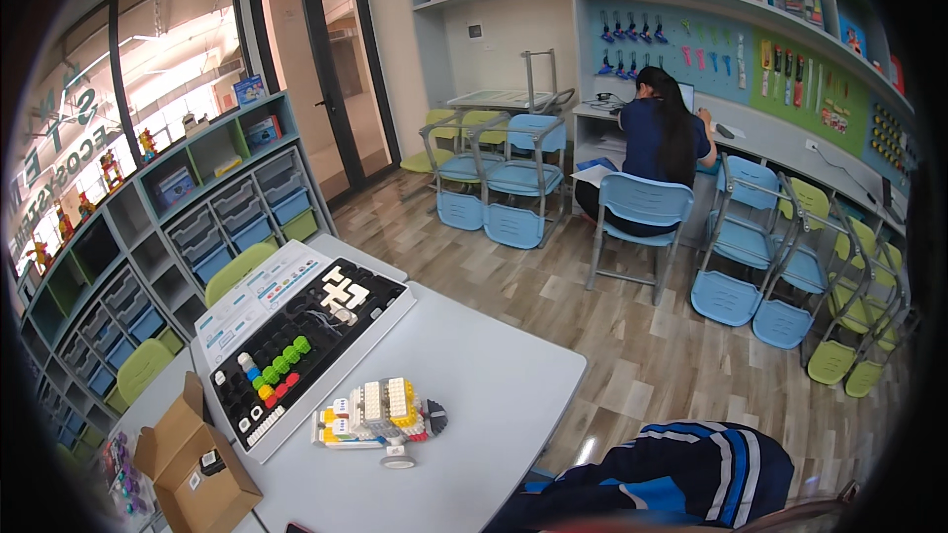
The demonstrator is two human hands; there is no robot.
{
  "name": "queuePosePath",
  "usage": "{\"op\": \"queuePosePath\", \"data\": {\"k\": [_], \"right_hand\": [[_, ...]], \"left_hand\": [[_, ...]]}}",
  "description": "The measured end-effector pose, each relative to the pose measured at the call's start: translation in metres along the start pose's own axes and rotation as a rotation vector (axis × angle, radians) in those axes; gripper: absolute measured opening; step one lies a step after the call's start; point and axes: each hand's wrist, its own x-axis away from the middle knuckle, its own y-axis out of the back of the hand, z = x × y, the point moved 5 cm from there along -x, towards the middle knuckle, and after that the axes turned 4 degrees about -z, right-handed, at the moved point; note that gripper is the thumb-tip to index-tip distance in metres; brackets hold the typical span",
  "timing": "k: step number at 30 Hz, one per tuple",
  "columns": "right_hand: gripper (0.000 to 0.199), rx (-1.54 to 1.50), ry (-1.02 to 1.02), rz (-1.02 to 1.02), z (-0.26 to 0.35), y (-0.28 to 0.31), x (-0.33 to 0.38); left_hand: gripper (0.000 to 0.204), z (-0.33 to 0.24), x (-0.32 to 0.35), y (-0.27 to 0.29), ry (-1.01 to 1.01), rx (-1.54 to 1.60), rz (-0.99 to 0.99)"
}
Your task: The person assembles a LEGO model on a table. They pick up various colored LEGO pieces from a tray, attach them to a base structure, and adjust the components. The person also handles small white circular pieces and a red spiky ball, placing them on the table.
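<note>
Clear of any visible grip, on the pale grey tabletop (pixel 504 375), sits a white, yellow and grey plastic-brick model (pixel 371 407) with wheels. I see neither hand, so cannot tell either grip's state. Seemingly an idle step; lifting it would need a reach.

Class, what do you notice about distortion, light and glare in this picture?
Head view: the cabinet bends toward a dark rim; light beyond the windows looks washed out; a small glare spot marks the floor; the brick model looks reasonably sharp.
</note>
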Motion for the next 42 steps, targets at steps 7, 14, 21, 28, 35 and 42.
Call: {"op": "queuePosePath", "data": {"k": [7,14,21,28,35,42], "right_hand": [[0.028,0.024,0.082,0.031,0.002,-0.003,-0.004],[0.029,0.088,0.255,0.225,-0.017,-0.024,0.031],[0.036,0.224,0.514,0.423,0.080,0.044,0.069],[0.077,0.144,0.182,0.444,0.044,0.120,0.062],[0.054,0.071,0.188,0.146,0.048,0.102,0.069],[0.084,0.691,0.158,0.425,0.026,-0.017,0.073]], "left_hand": [[0.037,0.000,0.044,0.034,0.028,-0.041,-0.075],[0.038,0.003,0.195,0.071,0.173,-0.067,-0.012],[0.040,-0.003,0.306,0.075,0.266,0.077,0.223],[0.041,0.074,0.333,0.102,0.548,0.269,0.157],[0.064,0.123,0.359,0.128,0.809,-0.144,-0.390],[0.109,0.168,0.345,-0.017,0.713,-0.738,-0.386]]}}
